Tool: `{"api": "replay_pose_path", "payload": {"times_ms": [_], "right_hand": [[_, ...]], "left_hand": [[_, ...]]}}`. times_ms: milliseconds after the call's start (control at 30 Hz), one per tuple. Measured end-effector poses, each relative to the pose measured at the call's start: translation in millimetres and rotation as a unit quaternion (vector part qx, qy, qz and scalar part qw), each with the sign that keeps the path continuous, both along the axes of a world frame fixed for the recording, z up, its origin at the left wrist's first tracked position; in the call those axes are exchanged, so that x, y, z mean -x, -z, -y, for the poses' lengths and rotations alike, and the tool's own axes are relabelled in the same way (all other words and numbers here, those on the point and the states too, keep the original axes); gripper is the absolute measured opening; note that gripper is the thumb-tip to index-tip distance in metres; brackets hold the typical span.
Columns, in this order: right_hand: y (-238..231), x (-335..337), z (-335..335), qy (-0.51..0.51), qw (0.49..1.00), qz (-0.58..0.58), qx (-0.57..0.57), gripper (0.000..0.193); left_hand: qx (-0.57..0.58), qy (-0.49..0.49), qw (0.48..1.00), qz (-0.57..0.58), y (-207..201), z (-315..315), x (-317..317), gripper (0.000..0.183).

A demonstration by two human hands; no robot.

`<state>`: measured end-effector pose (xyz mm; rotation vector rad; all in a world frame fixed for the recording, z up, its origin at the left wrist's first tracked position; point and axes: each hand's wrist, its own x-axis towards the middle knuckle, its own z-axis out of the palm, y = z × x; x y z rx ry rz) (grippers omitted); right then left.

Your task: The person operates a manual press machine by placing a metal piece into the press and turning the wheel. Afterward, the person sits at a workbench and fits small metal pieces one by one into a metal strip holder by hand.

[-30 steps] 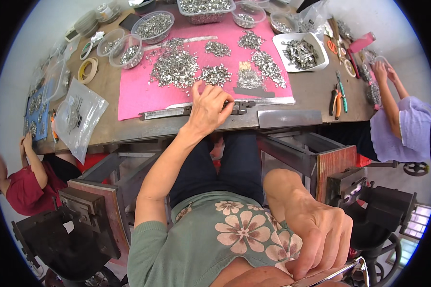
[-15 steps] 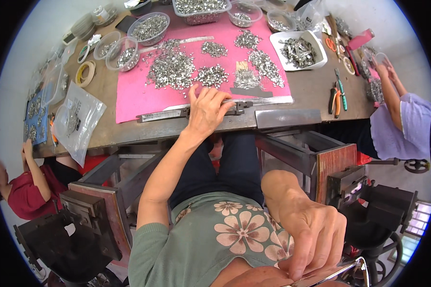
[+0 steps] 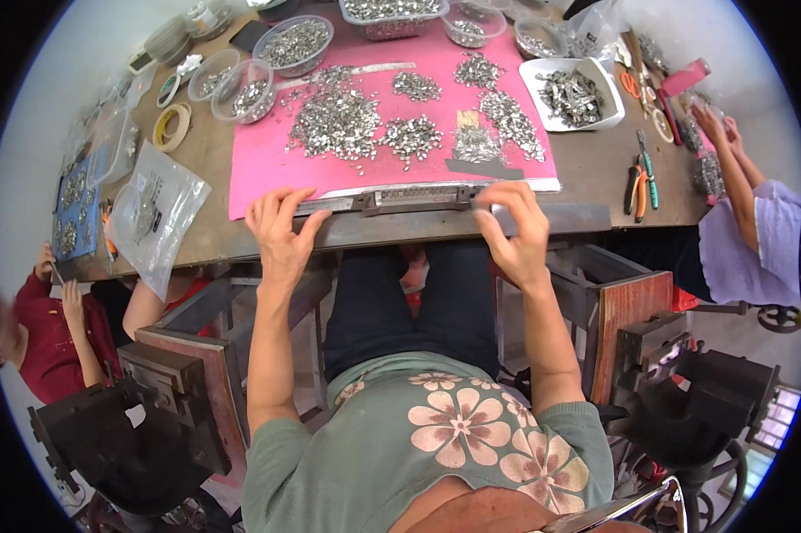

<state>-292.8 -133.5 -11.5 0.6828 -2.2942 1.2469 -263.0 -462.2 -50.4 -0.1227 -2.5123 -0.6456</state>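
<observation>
A long, narrow metal jig (image 3: 414,199) with a row of small slots lies along the front edge of the table. Round its left part, my left hand (image 3: 281,233) is closed, thumb in front and fingers behind. My right hand (image 3: 518,233) closes on the other end, fingertips curled at its dark end block and slightly blurred. Beyond the jig a pink mat (image 3: 267,169) carries heaps of small silvery metal pieces (image 3: 334,123). Thin metal pins (image 3: 478,144) lie in a bundle by a dark grey strip (image 3: 485,169). A flat steel plate (image 3: 582,218) sits beside my right hand.
A white tray (image 3: 615,115) and clear tubs (image 3: 294,64) hold metal parts. Pliers (image 3: 633,191), a tape roll (image 3: 171,127) and a plastic bag (image 3: 174,209) lie on the table. Co-workers' hands (image 3: 70,298) (image 3: 722,133) show at both sides. Machine vises (image 3: 174,395) flank my seat.
My right hand has come down from near the glasses to the jig's right end. My left hand has shifted left along the jig. The whole view has moved slightly.
</observation>
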Motion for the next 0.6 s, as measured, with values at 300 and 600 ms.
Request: {"api": "replay_pose_path", "payload": {"times_ms": [300,600], "right_hand": [[55,22,7,0.066,0.988,-0.025,-0.137,0.045],[47,20,2,0.04,0.994,-0.013,-0.101,0.047]], "left_hand": [[0.038,0.006,0.999,0.007,-4,27,-9,0.039],[-0.107,0.291,0.95,0.035,-75,-58,10,0.036]]}}
